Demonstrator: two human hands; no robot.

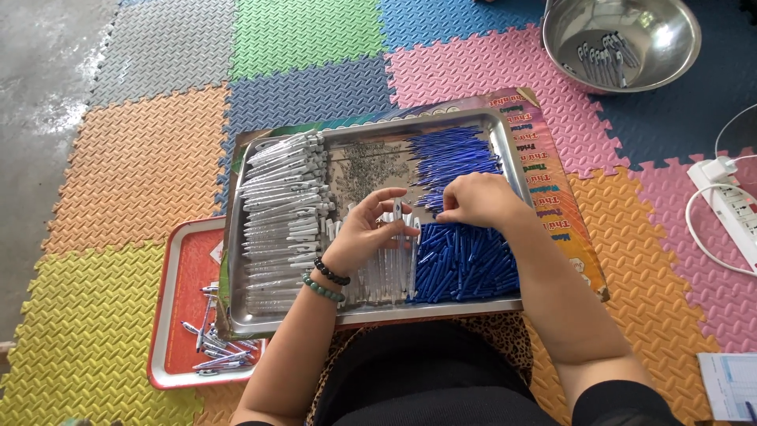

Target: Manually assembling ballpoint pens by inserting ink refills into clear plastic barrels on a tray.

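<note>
Foam mats (142, 158); right hand (477, 201) hides small part, left hand (371, 233) unclear.

Two bare forearms reach forward from short black sleeves. The left hand (367, 233) has two bead bracelets on its wrist, one of black beads (331, 272) and one of pale green beads (322, 288). The right hand (477, 201) wears nothing. Black clothing covers the lap, with a leopard-print cloth (505, 331) showing at its edges.
</note>
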